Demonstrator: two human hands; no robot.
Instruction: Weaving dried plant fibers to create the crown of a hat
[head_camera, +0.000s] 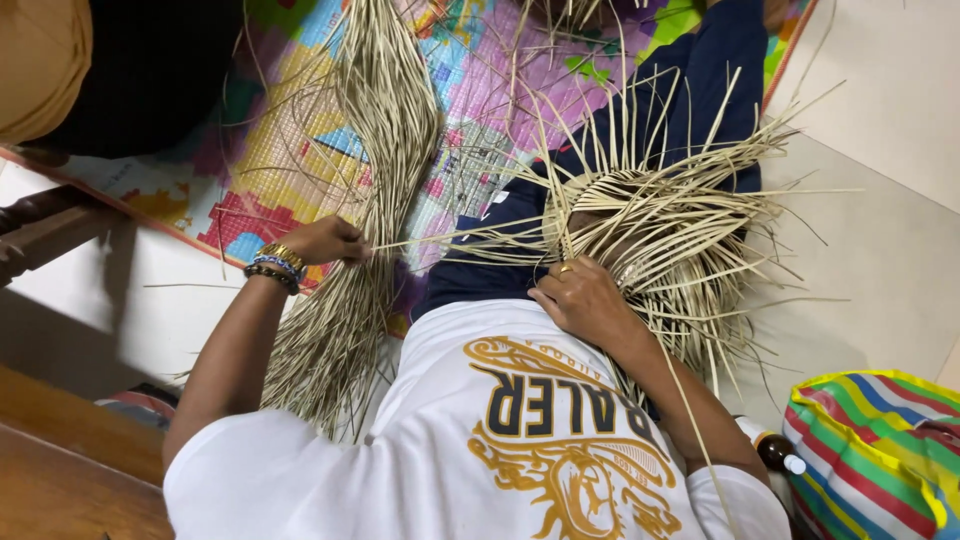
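A partly woven piece of pale straw, round with many loose strands sticking out, rests on my lap over dark blue trousers. My right hand, a ring on one finger, presses on its near edge and grips the strands there. My left hand, with bracelets on the wrist, reaches out to the left. It is closed on a single long straw strand at the side of a thick bundle of loose straw. The strand runs from that hand towards the woven piece.
The bundle lies on a colourful play mat over a pale tiled floor. A striped bag and a brown bottle with a white cap sit at lower right. Wooden furniture stands at left. Another person's clothing fills the top left.
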